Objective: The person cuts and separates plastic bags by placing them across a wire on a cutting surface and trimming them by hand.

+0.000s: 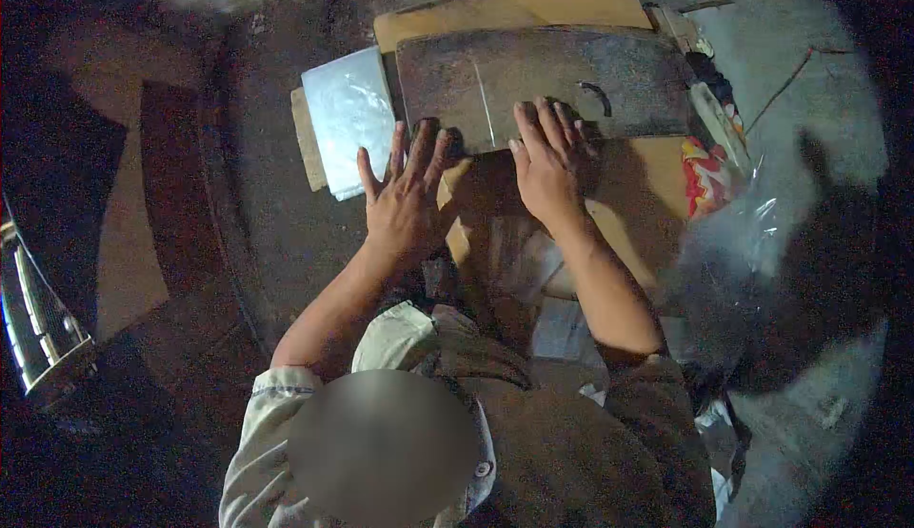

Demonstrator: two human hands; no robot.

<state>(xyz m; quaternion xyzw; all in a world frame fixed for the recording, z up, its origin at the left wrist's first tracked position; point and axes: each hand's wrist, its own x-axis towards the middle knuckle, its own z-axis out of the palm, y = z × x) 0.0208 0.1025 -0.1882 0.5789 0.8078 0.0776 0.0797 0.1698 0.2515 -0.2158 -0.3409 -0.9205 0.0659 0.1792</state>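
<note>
A dark, worn board (543,76) lies across a larger tan board. A thin pale line or strip (486,99) runs over it, and a dark curved mark or piece (598,98) shows further right. My left hand (405,195) is spread flat, its fingers reaching over the board's near left corner and the edge of a clear plastic packet (347,119). My right hand (550,161) rests with fingers extended on the board's near edge. Whatever lies under the fingertips is hidden; I cannot make out anything held.
The tan board (514,9) shows behind the dark one. To the right are a red-and-yellow wrapper (706,178) and crumpled clear plastic (752,219). A thin stick (781,85) lies on the grey floor. A shiny framed object (43,328) is at far left.
</note>
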